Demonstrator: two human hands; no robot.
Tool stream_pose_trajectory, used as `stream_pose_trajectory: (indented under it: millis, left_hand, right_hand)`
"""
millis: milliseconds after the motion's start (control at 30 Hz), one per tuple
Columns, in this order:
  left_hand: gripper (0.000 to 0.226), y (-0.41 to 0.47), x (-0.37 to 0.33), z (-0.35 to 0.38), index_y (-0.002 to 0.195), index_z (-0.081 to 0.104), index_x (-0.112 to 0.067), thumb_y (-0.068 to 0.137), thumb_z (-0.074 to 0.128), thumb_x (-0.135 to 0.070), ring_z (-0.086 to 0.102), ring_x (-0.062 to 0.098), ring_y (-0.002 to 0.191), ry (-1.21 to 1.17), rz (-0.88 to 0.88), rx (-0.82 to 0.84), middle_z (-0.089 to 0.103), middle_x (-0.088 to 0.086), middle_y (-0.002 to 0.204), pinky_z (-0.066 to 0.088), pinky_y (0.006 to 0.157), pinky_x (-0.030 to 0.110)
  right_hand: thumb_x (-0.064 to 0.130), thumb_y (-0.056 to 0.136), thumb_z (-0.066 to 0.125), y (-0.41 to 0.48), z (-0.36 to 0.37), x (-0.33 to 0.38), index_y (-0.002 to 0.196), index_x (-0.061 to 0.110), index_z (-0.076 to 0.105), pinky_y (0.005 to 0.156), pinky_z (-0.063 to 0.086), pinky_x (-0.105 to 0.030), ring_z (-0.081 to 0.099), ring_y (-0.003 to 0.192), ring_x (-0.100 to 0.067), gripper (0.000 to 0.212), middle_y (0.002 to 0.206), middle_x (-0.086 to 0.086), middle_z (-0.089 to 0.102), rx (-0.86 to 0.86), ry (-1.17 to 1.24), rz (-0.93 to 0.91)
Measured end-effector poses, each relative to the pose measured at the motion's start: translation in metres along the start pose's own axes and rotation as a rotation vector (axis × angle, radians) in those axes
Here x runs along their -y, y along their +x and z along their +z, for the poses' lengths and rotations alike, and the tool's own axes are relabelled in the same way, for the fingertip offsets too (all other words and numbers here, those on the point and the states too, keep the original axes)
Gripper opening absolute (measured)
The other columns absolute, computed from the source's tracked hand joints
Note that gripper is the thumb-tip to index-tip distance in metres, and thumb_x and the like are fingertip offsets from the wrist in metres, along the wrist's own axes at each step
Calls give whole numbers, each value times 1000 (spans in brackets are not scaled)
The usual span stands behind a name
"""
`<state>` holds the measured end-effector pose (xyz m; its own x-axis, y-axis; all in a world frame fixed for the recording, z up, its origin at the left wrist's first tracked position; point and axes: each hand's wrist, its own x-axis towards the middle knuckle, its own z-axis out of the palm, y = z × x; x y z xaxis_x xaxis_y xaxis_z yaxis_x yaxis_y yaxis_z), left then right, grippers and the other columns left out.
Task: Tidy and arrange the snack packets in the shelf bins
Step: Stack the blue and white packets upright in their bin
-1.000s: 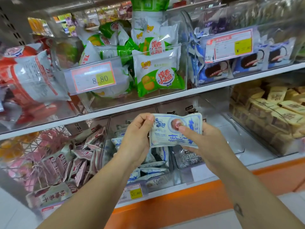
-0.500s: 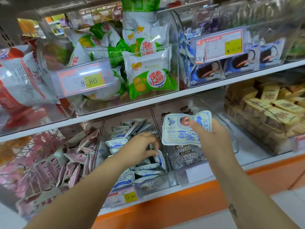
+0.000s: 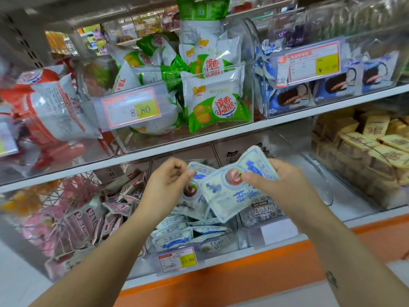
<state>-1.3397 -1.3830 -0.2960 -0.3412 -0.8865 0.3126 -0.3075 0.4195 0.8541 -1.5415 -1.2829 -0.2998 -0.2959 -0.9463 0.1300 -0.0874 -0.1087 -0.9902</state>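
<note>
Left of our grip, a clear bin of jumbled pink-and-white foil packets [image 3: 88,218] lies untouched. Our left hand [image 3: 164,185] has its fingers curled, thumb and forefinger pinching the top edge of a rear white-and-blue flat plastic packet [image 3: 194,196], which hangs tilted. Overlapping it in front is a second white-and-blue flat plastic packet with a red fruit picture [image 3: 225,196]. Our right hand [image 3: 285,185] grips this one firmly, thumb on its face beside the fruit and fingers behind. Both packets are held in the air above the clear plastic middle bin [image 3: 233,238], where more of the same kind lie stacked flat.

Below the right hand, a dark grey printed packet [image 3: 261,209] sits in the neighbouring bin. Well to the right are pale yellow wrapped blocks [image 3: 365,140].

We judge the step in hand to be gathering loose packets of one kind and squaring them together. The next move calls for bringing the two flush, faces the same way. They should then go down into the bin beneath the left hand, not the dark one under the right
</note>
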Motion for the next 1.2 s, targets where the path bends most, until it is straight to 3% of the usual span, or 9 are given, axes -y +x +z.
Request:
stream_pose_trajectory:
  millis: [200, 300, 400, 467, 600, 667, 767, 967, 1200]
  left_hand:
    - [13, 5, -19, 8, 74, 64, -20, 74, 67, -33, 54, 4, 57, -109, -110, 319, 64, -6, 66, 40, 55, 12]
    - [9, 6, -28, 17, 70, 66, -23, 77, 66, -28, 55, 5, 59, -215, -198, 388, 65, -5, 69, 42, 56, 17]
    - [18, 13, -26, 19, 82, 66, -16, 94, 53, -15, 65, 8, 71, -271, -307, 364, 69, -3, 79, 55, 69, 25]
    - [13, 22, -12, 15, 87, 66, -18, 95, 55, -19, 66, 6, 74, -28, -302, 282, 68, -1, 85, 55, 72, 22]
    - [18, 35, 25, 18, 108, 67, -21, 95, 55, -23, 65, 15, 87, 582, -203, 339, 69, 3, 107, 50, 75, 27]
    - [30, 42, 30, 27, 126, 60, -23, 98, 48, -24, 63, 17, 89, 814, -103, 413, 64, 2, 123, 46, 76, 27]
    - [32, 52, 32, 39, 126, 59, -29, 100, 40, -26, 58, 23, 106, 1098, -10, 627, 62, -1, 125, 45, 93, 39]
    - [29, 51, 42, 50, 102, 64, -16, 98, 42, -35, 54, 25, 85, 1237, -89, 870, 61, 6, 96, 42, 71, 31]
    - [16, 48, 52, 52, 85, 70, -6, 84, 64, -21, 64, 26, 84, 1082, -187, 639, 68, 9, 88, 49, 69, 30]
  right_hand:
    - [21, 78, 74, 0, 5, 0, 85, 32, 73, 81, 50, -21, 61, 93, 9, 13, 109, 19, 63, 156, -170, -67]
    - [18, 81, 72, -3, 3, 0, 90, 20, 73, 74, 57, -30, 71, 84, -9, 10, 91, 6, 75, 278, -105, 30]
    - [22, 80, 73, 0, -1, -3, 81, 17, 72, 58, 51, -26, 68, 63, -8, 5, 72, 5, 74, 123, -169, 40]
    - [22, 80, 74, 4, -6, -8, 78, 18, 71, 50, 48, -24, 61, 53, -5, 5, 63, 7, 70, -98, -153, 43]
    - [22, 82, 72, 11, -16, -13, 76, 18, 68, 59, 56, -43, 64, 63, -24, 8, 72, -5, 72, -379, -112, 61]
    - [23, 82, 72, 12, -16, -13, 78, 16, 68, 53, 54, -35, 64, 60, -20, 9, 73, -7, 71, -400, -117, 54]
    - [25, 83, 71, 9, -16, -11, 76, 20, 65, 37, 37, -12, 54, 44, 1, 10, 66, 3, 66, -389, -190, 49]
    - [24, 84, 70, 6, -17, -7, 76, 23, 64, 33, 31, -9, 52, 44, 4, 10, 68, 5, 66, -368, -202, 52]
    - [26, 84, 69, 5, -17, -3, 82, 15, 67, 34, 31, -8, 50, 42, 8, 11, 65, 5, 63, -344, -244, 63]
